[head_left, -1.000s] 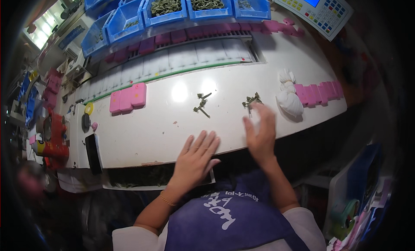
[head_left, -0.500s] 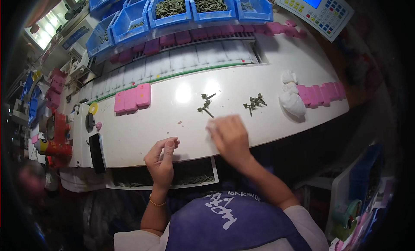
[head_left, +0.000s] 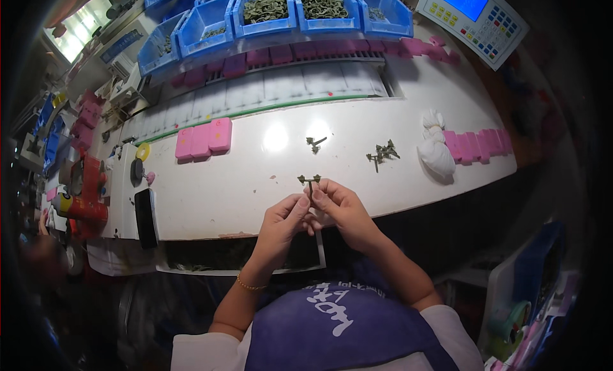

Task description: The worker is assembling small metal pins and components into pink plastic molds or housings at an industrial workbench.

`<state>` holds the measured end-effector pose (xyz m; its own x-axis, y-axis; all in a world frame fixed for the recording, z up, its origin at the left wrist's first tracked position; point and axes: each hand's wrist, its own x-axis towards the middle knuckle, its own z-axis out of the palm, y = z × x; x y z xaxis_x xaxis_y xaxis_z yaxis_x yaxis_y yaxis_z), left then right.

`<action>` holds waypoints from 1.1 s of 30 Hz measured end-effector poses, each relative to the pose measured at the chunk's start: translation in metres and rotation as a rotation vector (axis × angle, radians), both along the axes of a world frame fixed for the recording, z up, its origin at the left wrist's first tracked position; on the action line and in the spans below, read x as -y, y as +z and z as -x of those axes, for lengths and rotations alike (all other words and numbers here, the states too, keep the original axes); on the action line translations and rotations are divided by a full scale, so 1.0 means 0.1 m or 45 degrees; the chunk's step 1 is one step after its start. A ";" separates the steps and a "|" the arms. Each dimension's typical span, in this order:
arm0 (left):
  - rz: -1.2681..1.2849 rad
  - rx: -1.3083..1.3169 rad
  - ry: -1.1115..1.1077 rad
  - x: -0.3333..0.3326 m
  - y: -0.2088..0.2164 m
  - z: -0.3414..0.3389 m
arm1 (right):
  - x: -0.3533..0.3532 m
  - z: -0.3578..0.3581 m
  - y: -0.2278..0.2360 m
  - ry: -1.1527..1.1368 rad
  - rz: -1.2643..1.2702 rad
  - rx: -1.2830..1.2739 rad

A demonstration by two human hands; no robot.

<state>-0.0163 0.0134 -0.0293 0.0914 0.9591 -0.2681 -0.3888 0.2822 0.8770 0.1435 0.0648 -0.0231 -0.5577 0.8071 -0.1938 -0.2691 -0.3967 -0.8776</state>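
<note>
A small dark green T-shaped piece (head_left: 310, 179) stands up between my two hands, near the table's front edge. My right hand (head_left: 348, 214) pinches its stem between thumb and fingers. My left hand (head_left: 281, 219) is closed at the same stem, thumb tip close to the right thumb; the lower end of the stem is hidden by the fingers. Beyond the hands another green branched piece (head_left: 316, 144) lies on the white table (head_left: 236, 186). To its right is a small cluster of similar green pieces (head_left: 384, 152).
Pink blocks (head_left: 220, 136) lie at left, more beside a knotted white bag (head_left: 437, 156) at right. Blue bins (head_left: 268, 24), some with green pieces, line the back. A keypad device (head_left: 474, 23) stands back right. A phone (head_left: 145, 219) lies left; an open drawer (head_left: 323, 251) sits below the edge.
My right hand has come back toward my left, and both now meet at a green piece. One piece fewer lies in the middle group on the table. The view has shifted slightly.
</note>
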 end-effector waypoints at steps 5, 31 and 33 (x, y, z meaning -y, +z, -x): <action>0.021 0.274 -0.028 0.01 0.10 -0.06 | 0.04 -0.15 -0.01 0.040 0.057 -0.174; -0.146 -0.365 0.071 0.14 0.18 -0.25 | 0.22 -0.08 -0.02 -0.527 -1.134 0.565; -0.281 -0.613 0.178 0.13 0.13 -0.29 | 0.23 -0.07 -0.03 -0.589 -1.308 0.649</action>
